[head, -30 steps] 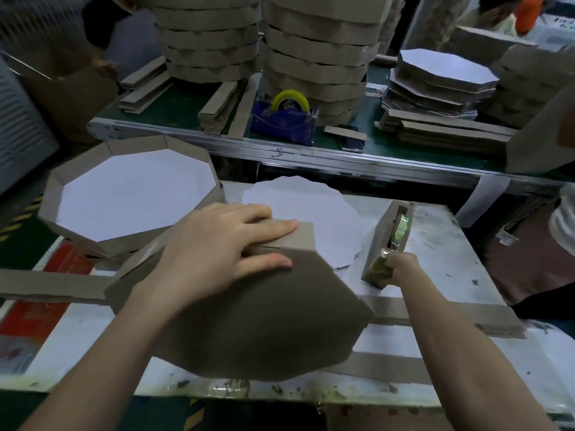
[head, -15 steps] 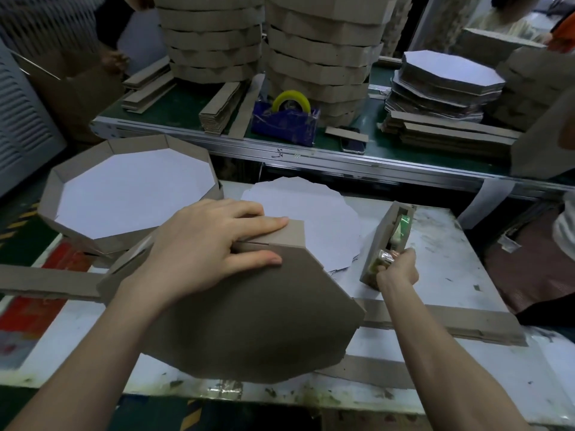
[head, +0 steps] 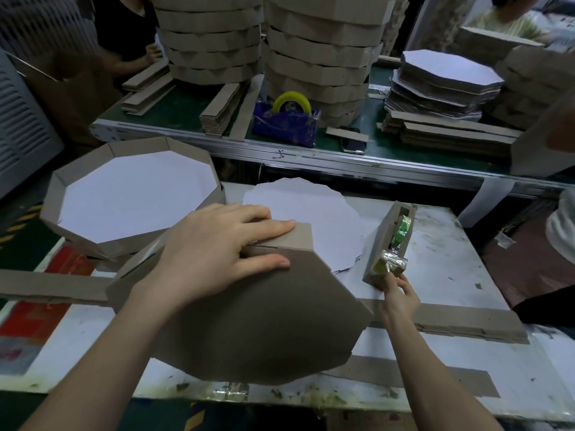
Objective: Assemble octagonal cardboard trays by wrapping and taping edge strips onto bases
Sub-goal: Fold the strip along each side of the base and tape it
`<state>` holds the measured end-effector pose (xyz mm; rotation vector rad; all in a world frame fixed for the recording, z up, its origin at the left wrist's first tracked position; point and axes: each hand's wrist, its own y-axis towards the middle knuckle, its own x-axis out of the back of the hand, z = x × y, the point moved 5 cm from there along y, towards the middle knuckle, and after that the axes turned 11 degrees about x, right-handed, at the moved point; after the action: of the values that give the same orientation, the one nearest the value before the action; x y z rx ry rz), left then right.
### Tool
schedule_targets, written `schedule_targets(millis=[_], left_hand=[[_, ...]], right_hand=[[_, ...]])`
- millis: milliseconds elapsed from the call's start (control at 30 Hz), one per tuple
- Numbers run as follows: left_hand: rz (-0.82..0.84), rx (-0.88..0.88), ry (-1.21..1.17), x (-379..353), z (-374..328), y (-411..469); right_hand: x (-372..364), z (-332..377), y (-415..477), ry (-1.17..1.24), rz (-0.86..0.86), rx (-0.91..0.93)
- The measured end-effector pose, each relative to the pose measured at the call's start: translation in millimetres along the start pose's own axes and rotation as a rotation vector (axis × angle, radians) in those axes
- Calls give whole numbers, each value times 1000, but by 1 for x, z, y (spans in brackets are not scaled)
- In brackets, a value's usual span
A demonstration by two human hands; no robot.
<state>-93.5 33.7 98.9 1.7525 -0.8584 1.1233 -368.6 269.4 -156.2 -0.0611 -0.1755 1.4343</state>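
cardboard strip (head: 298, 236) is pinned for taping by the flat left hand (head: 214, 253); tape (head: 390, 263), pinched by the right hand (head: 399, 295), needs pulling.

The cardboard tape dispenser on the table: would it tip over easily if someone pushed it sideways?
Likely tippy: the tape dispenser stands narrow and on edge on the worktable. Probably light, as its casing looks like plain cardboard. The right hand touching its near end may steady it.
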Motion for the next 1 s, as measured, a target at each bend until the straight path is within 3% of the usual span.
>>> schedule_targets(millis=[200, 333, 400, 500, 667, 767, 867, 1000], left_hand=[[-19, -15, -1, 0, 0, 1], [-27, -14, 18, -1, 0, 2], [-27, 4, 21, -2, 1, 3], [-78, -9, 80, -3, -2, 2], [-99, -5, 46, 3, 8, -5], [-91, 49, 29, 13, 28, -15], [-101, 97, -45, 27, 49, -29], [-20, 76, -37, 35, 50, -36]], right_hand=[[15, -1, 4, -108, 13, 43], [9, 17, -8, -15, -73, 75], [-4, 39, -25, 5, -34, 137], [-37, 86, -61, 24, 218, 227], [-79, 168, -147, -9, 903, 417], [-78, 181, -181, -201, 1294, 321], [-80, 191, -200, -378, 1388, 456], [-94, 213, -221, -347, 1346, 609]])
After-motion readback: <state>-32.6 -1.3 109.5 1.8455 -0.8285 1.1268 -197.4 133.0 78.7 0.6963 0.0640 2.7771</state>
